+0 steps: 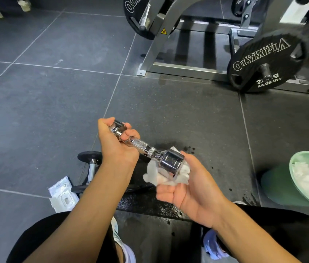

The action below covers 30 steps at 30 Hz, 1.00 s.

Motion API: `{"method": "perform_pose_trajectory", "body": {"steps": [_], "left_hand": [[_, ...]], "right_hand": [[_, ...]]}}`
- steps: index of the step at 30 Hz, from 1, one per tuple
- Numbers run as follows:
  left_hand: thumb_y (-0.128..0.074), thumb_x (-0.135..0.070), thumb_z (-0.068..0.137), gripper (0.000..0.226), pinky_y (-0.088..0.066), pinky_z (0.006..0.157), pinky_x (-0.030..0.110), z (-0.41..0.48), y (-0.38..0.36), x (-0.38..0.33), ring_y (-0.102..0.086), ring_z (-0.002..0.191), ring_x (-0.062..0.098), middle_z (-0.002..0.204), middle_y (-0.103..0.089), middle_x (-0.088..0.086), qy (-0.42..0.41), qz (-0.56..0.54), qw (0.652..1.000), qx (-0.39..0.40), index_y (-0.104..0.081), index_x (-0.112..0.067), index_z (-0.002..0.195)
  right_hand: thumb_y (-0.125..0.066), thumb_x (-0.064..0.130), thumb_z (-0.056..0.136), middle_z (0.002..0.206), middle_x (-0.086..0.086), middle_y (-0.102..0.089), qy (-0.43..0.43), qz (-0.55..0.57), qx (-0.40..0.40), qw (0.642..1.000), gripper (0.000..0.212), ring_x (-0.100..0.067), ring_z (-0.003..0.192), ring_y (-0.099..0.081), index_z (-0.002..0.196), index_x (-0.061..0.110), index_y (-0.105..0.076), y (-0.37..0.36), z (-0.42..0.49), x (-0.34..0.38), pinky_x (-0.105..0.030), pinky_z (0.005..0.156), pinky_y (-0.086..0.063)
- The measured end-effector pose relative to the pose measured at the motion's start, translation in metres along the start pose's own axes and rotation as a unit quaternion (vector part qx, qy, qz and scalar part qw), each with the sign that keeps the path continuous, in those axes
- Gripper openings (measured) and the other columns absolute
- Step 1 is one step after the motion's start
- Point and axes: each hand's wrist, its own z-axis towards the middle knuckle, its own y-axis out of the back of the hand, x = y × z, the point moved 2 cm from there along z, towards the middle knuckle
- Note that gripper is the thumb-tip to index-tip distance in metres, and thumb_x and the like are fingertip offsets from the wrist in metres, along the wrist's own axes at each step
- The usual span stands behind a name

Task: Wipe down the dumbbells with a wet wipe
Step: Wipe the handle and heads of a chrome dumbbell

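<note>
your right hand (193, 185), nearest you, cups the wet wipe (154, 174) in curled fingers against the near head of the chrome dumbbell (144, 147), held above the floor (45, 114), while your left hand (115, 144) wraps its fingers round the far head.

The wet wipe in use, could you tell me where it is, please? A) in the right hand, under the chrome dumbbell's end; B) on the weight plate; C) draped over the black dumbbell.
A: the wet wipe lies in the right hand, cupped under the near head of the chrome dumbbell.
</note>
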Motion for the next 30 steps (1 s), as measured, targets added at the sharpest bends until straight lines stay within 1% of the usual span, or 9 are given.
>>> {"method": "perform_pose_trajectory", "body": {"steps": [4,7,11,17,20,22,25,28,30], "left_hand": [[-0.067,-0.027,0.088,0.023,-0.043,0.041,0.018,0.004,0.002,0.001,-0.035,0.038,0.007,0.069,-0.057,0.005,0.022,-0.037,0.999,-0.002,-0.049,-0.013,0.086],[-0.066,-0.027,0.088,0.024,-0.043,0.041,0.019,0.006,0.001,0.001,-0.035,0.039,0.007,0.069,-0.056,0.005,0.014,-0.039,0.999,-0.005,-0.047,-0.014,0.089],[-0.066,-0.028,0.089,0.024,-0.043,0.041,0.018,0.009,0.003,-0.001,-0.035,0.038,0.007,0.068,-0.056,0.004,-0.001,-0.022,0.999,-0.023,-0.046,-0.015,0.092],[-0.067,-0.027,0.088,0.025,-0.043,0.042,0.018,0.01,0.01,0.001,-0.036,0.039,0.007,0.074,-0.054,0.003,-0.011,-0.025,0.998,-0.062,-0.045,-0.015,0.09],[-0.069,-0.026,0.088,0.026,-0.043,0.04,0.018,0.008,0.011,0.004,-0.036,0.038,0.007,0.077,-0.054,0.005,0.003,-0.052,0.996,-0.069,-0.046,-0.015,0.096],[-0.069,-0.026,0.088,0.027,-0.044,0.039,0.018,0.006,0.008,0.005,-0.036,0.037,0.007,0.076,-0.055,0.006,0.012,-0.06,0.996,-0.064,-0.047,-0.014,0.096],[-0.069,-0.027,0.09,0.025,-0.044,0.041,0.016,0.004,0.005,0.006,-0.036,0.038,0.007,0.07,-0.055,0.007,0.02,-0.058,0.996,-0.06,-0.048,-0.013,0.092],[-0.067,-0.027,0.089,0.024,-0.045,0.043,0.016,0.006,0.007,0.006,-0.038,0.039,0.006,0.064,-0.055,0.005,0.014,-0.045,0.997,-0.057,-0.046,-0.014,0.085],[-0.067,-0.027,0.087,0.024,-0.044,0.043,0.016,0.006,0.009,0.008,-0.038,0.039,0.006,0.069,-0.055,0.004,0.016,-0.027,0.998,-0.05,-0.047,-0.015,0.086]], "right_hand": [[-0.046,0.036,0.102,0.089,-0.027,-0.069,0.003,-0.012,0.013,1.0,0.048,-0.03,0.056,-0.07,0.111,-0.004,-0.072,0.005,-0.009,0.01,-0.039,0.059,-0.062],[-0.038,0.032,0.11,0.114,-0.037,-0.07,0.119,-0.107,-0.037,0.986,0.046,-0.043,0.085,-0.076,0.126,0.0,-0.067,0.01,-0.01,0.012,-0.048,0.081,-0.063],[-0.04,0.056,0.101,0.16,0.023,-0.044,0.282,-0.346,-0.077,0.891,0.052,-0.001,0.149,-0.038,0.152,0.045,-0.044,0.016,-0.018,0.0,-0.042,0.127,-0.026],[-0.031,0.039,0.111,0.166,0.033,-0.008,0.359,-0.52,-0.126,0.765,0.05,0.017,0.151,-0.006,0.157,0.045,-0.012,0.011,-0.021,-0.029,-0.008,0.121,-0.007],[-0.033,0.029,0.113,0.156,0.032,-0.043,0.346,-0.429,-0.173,0.816,0.046,0.015,0.14,-0.039,0.155,0.048,-0.034,0.011,-0.008,-0.021,-0.013,0.117,-0.029],[-0.032,0.013,0.113,0.131,0.003,-0.071,0.312,-0.288,-0.151,0.892,0.041,-0.008,0.112,-0.067,0.14,0.028,-0.059,0.014,0.005,-0.016,-0.028,0.101,-0.049],[-0.029,0.013,0.112,0.119,-0.031,-0.067,0.242,-0.141,-0.104,0.954,0.033,-0.029,0.086,-0.063,0.122,0.003,-0.059,0.008,0.008,-0.009,-0.038,0.082,-0.053],[-0.033,0.008,0.105,0.104,-0.028,-0.064,0.243,-0.141,-0.108,0.954,0.027,-0.028,0.078,-0.05,0.097,0.001,-0.057,0.012,0.007,-0.004,-0.038,0.079,-0.055],[-0.036,0.022,0.106,0.087,-0.014,-0.06,0.295,-0.285,-0.139,0.901,0.029,-0.017,0.075,-0.051,0.101,0.01,-0.062,0.015,0.003,0.003,-0.028,0.074,-0.049]]}}
